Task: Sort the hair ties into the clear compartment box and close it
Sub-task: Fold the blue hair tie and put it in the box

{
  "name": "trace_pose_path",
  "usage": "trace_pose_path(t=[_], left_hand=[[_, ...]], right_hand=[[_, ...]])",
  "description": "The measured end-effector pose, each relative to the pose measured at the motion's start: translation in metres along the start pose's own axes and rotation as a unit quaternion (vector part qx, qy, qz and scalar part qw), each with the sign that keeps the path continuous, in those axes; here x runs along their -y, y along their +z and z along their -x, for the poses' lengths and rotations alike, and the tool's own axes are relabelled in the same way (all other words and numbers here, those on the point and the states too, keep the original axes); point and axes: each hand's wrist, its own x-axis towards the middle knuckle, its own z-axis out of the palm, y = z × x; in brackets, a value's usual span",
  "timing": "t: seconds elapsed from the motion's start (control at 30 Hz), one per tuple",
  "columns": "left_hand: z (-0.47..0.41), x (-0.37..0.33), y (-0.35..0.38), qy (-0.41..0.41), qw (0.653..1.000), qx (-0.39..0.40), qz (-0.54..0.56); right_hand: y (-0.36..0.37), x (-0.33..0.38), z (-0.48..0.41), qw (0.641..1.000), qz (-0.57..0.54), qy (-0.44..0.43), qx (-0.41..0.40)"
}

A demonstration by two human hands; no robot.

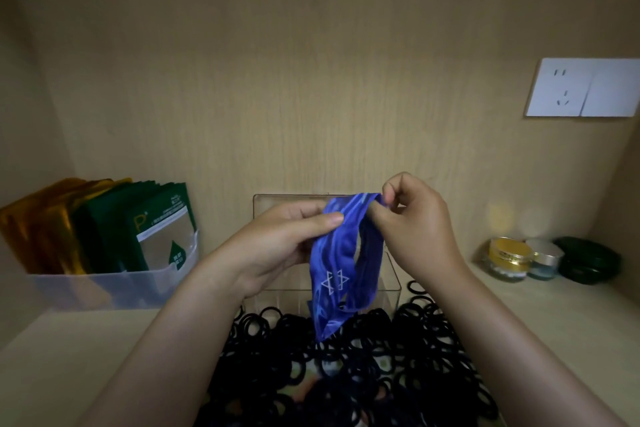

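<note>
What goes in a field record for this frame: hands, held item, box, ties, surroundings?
left hand: pinches blue band at top
right hand: pinches band at top, other side
band: hangs before box, lower end at ties
box: clear, open, lid up behind
ties: black, heaped before box
surroundings: bin of packets left; jars and socket right

Clear plastic compartment box (pixel 391 274) stands centre rear on the wooden desk (pixel 69 357), against the back panel. Pile of black elastic hair ties (pixel 398 350) lies directly before it. Blue patterned fabric band (pixel 337 263), pinched by left hand (pixel 277 246) and right hand (pixel 419 225), hangs above both. Translucent plastic bin (pixel 104 288) holding foil sachets (pixel 138 229): left. Three small round jars (pixel 545 258): right. White wall socket (pixel 585 87): above the jars.
</note>
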Motion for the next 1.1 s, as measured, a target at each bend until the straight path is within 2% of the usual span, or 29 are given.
trace_pose_path(t=[0.1, 0.17, 0.23, 0.33, 0.4, 0.57, 0.67, 0.8, 0.87, 0.93, 1.0, 1.03, 1.1], left_hand=[[-0.002, -0.003, 0.003, 0.036, 0.997, -0.058, 0.044], [-0.003, -0.004, 0.002, 0.052, 0.993, -0.101, 0.034], [-0.003, -0.004, -0.001, 0.053, 0.991, -0.122, 0.026], [-0.002, -0.008, -0.001, 0.056, 0.989, -0.134, 0.031], [0.0, -0.01, -0.002, 0.063, 0.985, -0.16, -0.005], [0.004, -0.017, -0.016, 0.057, 0.955, -0.266, -0.117], [0.004, -0.016, -0.028, 0.037, 0.918, -0.334, -0.212], [0.003, -0.012, -0.038, 0.024, 0.883, -0.389, -0.26], [0.003, -0.012, -0.042, 0.025, 0.864, -0.406, -0.296], [0.003, -0.012, -0.047, 0.037, 0.85, -0.414, -0.323], [0.002, -0.011, -0.049, 0.043, 0.849, -0.417, -0.323], [0.001, -0.009, -0.05, 0.042, 0.853, -0.414, -0.315], [-0.002, -0.004, -0.047, 0.037, 0.889, -0.378, -0.255]], right_hand=[[-0.002, 0.0, -0.001, 0.994, 0.063, 0.068, 0.065], [-0.004, 0.005, -0.001, 0.989, 0.02, 0.101, 0.11], [-0.006, 0.011, 0.001, 0.973, -0.077, 0.127, 0.176], [-0.002, 0.012, 0.007, 0.941, -0.127, 0.096, 0.297], [0.005, 0.006, 0.011, 0.934, -0.129, 0.081, 0.323], [0.014, -0.005, 0.019, 0.9, -0.139, 0.111, 0.399], [0.015, -0.006, 0.022, 0.894, -0.124, 0.105, 0.418], [0.018, -0.009, 0.023, 0.884, -0.148, 0.111, 0.429], [0.018, -0.009, 0.024, 0.883, -0.105, 0.116, 0.443], [0.016, -0.011, 0.023, 0.883, -0.009, 0.11, 0.456], [0.013, -0.01, 0.022, 0.88, 0.041, 0.111, 0.46], [0.011, -0.008, 0.021, 0.88, 0.017, 0.112, 0.461], [0.009, -0.003, 0.021, 0.887, -0.091, 0.11, 0.438]])
